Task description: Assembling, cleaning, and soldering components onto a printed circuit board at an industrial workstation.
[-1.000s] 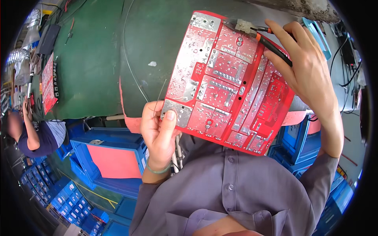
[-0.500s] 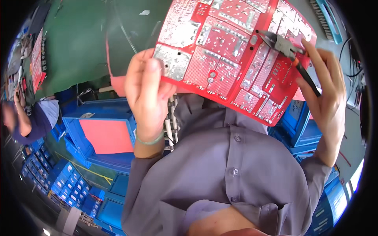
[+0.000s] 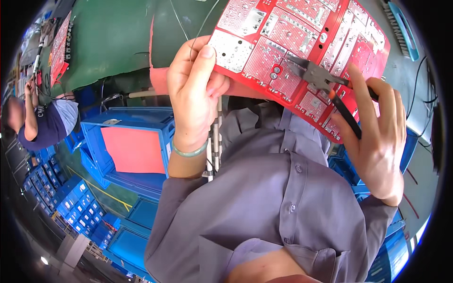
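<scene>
Left hand [image 3: 196, 89]: forearm rising from the grey shirt, wrist bent, a pale green bangle [image 3: 188, 152] at the wrist; grip closed on the lower left corner of the red circuit board [image 3: 302, 52], thumb flat on the board's solder face, fingers folded behind it. Right hand [image 3: 380, 137]: raised at the board's lower right edge, palm toward the camera, fingers curled; grip closed round the dark handles of a pair of cutting pliers [image 3: 325, 85], forefinger laid along the upper handle. Pliers: metal nose resting on the board's face near its middle, beside a small round silver part; how far the nose is parted cannot be told. Red circuit board: held up tilted in front of the chest, between both hands, above the green worktop [image 3: 108, 42]. Blue plastic crates [image 3: 137, 146]: stacked below and left of the board, one holding a red sheet. Another person [image 3: 45, 120]: seated well left of the board, arm raised at a further worktop with another red board.
</scene>
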The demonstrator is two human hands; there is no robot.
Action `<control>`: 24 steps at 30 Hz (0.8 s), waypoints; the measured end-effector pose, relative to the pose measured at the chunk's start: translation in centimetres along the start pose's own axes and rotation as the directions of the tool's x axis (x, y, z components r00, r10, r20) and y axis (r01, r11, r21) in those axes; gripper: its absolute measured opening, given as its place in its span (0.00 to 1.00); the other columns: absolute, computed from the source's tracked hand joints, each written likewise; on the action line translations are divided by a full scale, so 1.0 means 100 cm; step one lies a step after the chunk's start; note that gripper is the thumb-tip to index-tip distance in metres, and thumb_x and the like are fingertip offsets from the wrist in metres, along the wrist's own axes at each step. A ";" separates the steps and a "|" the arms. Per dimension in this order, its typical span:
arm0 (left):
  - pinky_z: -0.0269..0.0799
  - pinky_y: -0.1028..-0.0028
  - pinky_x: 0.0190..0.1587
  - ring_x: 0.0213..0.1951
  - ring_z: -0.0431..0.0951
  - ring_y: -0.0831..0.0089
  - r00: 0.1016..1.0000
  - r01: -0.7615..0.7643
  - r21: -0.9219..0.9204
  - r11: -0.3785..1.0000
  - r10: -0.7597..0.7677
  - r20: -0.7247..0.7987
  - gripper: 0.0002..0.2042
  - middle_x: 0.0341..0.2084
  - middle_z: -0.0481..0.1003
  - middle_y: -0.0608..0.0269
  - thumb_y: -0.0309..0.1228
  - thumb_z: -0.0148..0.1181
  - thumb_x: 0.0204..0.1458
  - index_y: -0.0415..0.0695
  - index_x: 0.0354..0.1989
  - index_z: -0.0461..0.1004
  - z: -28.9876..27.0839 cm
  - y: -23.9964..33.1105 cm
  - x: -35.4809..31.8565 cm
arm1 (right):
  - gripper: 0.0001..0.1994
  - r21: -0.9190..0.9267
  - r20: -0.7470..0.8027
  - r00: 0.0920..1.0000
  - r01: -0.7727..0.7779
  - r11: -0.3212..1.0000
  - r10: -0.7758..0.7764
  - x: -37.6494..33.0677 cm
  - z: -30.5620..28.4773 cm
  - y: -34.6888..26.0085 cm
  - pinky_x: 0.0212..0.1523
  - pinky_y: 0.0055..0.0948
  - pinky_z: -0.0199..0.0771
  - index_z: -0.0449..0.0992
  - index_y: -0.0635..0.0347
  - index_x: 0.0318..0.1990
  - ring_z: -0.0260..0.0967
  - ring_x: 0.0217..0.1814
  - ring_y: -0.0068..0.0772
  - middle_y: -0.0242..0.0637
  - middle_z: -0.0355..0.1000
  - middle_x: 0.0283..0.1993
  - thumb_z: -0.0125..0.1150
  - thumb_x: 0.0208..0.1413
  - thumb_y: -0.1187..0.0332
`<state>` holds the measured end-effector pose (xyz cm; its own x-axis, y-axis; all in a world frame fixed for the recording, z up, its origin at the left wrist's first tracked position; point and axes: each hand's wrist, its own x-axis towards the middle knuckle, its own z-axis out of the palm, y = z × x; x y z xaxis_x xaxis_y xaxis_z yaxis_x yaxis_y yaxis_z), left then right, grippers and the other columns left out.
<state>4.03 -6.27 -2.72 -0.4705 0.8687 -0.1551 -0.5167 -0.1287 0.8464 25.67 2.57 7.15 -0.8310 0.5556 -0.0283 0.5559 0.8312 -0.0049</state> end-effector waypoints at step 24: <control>0.48 0.85 0.16 0.13 0.52 0.89 0.998 -0.024 0.001 1.000 0.024 0.053 0.09 0.17 0.64 0.71 0.28 0.44 0.56 0.35 0.39 0.65 -0.004 -0.004 -0.002 | 0.26 -0.345 -0.070 0.996 0.036 0.938 -0.064 -0.002 0.010 -0.023 0.25 0.26 0.67 0.69 0.64 0.47 0.61 0.26 0.31 0.39 0.61 0.29 0.67 0.35 0.68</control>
<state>4.06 -6.60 -3.24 -0.4442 0.8895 -0.1072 -0.5044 -0.1494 0.8504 24.58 0.57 6.13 -0.8642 0.5015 0.0418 0.4844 0.8065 0.3391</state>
